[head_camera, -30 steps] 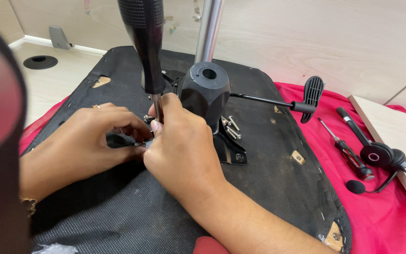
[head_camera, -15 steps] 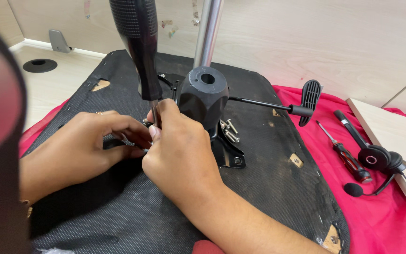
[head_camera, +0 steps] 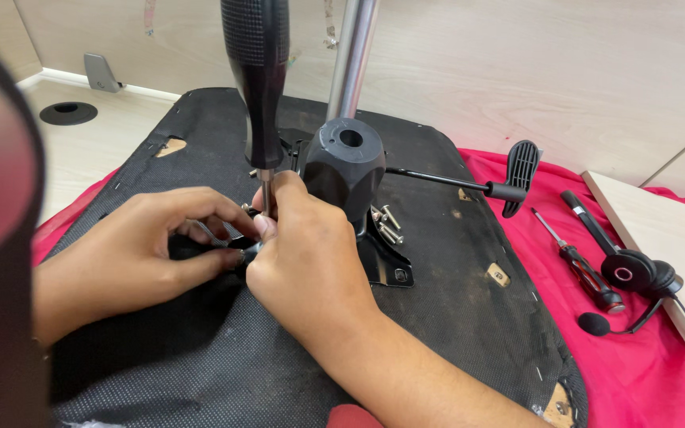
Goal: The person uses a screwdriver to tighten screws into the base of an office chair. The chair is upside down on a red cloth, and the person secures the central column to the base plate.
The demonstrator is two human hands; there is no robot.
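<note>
The right hand [head_camera: 311,254] is curled closed, its fingertips pinched low on the thin steel shaft of a large screwdriver with a black, stippled plastic handle [head_camera: 257,79], which stands upright just left of the black moulded chair mechanism housing [head_camera: 344,170]. The left hand [head_camera: 144,246] is also closed, thumb and fingers pinching a small flat metal bracket [head_camera: 214,232] that lies just left of the housing, at the foot of the screwdriver; what the tip bears on is hidden behind the fingers.

The screwdriver looks stiff and top-heavy, and the textured handle would give a surer hold than the smooth, slippery shaft. The bracket seems light, rigid and thin-edged, best held by its flat faces.

The housing sits on the upturned underside of a seat covered in black, dotted mesh fabric [head_camera: 453,317], soft and slightly frayed at its edges. A polished chrome tube [head_camera: 352,59] rises behind the housing, and a thin black lever with a ribbed paddle end [head_camera: 522,166] runs out to its right. Loose silver screws [head_camera: 386,222] lie just right of its base. Well to the right, on red cloth [head_camera: 636,372], rest a slim dark screwdriver [head_camera: 580,265] and a black headset [head_camera: 632,273].
</note>
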